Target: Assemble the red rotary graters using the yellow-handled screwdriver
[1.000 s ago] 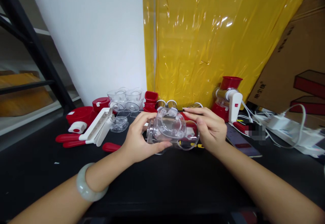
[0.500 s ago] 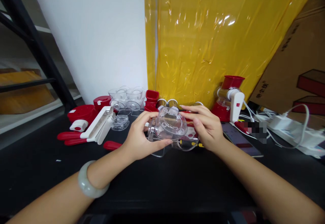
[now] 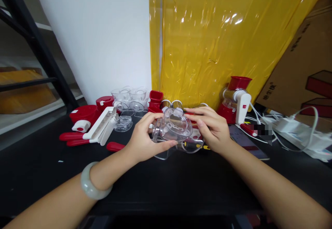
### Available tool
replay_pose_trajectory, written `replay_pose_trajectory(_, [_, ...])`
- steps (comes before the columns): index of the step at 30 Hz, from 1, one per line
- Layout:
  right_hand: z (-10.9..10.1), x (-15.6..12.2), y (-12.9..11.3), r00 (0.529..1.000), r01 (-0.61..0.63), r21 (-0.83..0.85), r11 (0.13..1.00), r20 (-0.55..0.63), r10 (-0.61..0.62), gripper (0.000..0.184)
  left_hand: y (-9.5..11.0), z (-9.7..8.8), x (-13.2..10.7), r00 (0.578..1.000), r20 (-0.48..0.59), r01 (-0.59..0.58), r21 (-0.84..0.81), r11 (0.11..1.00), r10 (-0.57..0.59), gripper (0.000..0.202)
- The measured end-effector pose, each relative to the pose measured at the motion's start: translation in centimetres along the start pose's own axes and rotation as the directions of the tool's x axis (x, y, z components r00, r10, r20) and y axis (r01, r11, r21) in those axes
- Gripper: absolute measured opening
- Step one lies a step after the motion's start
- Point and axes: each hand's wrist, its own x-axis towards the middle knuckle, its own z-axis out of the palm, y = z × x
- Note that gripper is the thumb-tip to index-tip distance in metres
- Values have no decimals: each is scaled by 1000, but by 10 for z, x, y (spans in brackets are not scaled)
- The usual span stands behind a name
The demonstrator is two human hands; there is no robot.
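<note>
A clear plastic grater body (image 3: 177, 127), with a round ring-shaped opening on its upper side, is held tilted above the black table. My left hand (image 3: 145, 137) wraps round its left end, thumb along the near side and fingers behind. On the right side, my right hand (image 3: 211, 127) holds it between thumb and fingertips, the fingers reaching over the far edge. Part of the body is hidden by my fingers. Just behind it stand metal grater drums (image 3: 177, 105) and a red plastic hopper (image 3: 155, 99).
Left of my hands lie red round bases (image 3: 83, 115), white crank arms (image 3: 101, 127) with red handles, and more clear bodies (image 3: 129, 99). An assembled red-and-white grater (image 3: 238, 101), a phone (image 3: 247, 144), and a power strip with cables (image 3: 298, 132) are at right.
The grater body tilts very slightly in my hands, which keep nearly the same grip. The whole view has shifted a little.
</note>
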Motion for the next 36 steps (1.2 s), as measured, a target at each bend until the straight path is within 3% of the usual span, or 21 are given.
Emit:
replay_pose_trajectory(19, [-5, 4, 3, 985, 169, -110, 979, 59, -163, 29, 1, -3, 1, 998, 15, -69, 139, 988, 68, 59])
replay_pose_trajectory(27, [-3, 2, 3, 974, 225, -119, 967, 54, -220, 33, -2, -3, 2, 986, 8, -164, 194, 967, 165, 63])
replay_pose_trajectory(30, [1, 4, 2, 983, 185, -82, 979, -4, -186, 29, -3, -3, 1, 984, 15, -175, 197, 965, 176, 65])
replay_pose_trajectory(36, [6, 5, -1, 997, -49, 62, 997, -52, 53, 16, 0, -3, 1, 980, 40, -199, 181, 963, 195, 65])
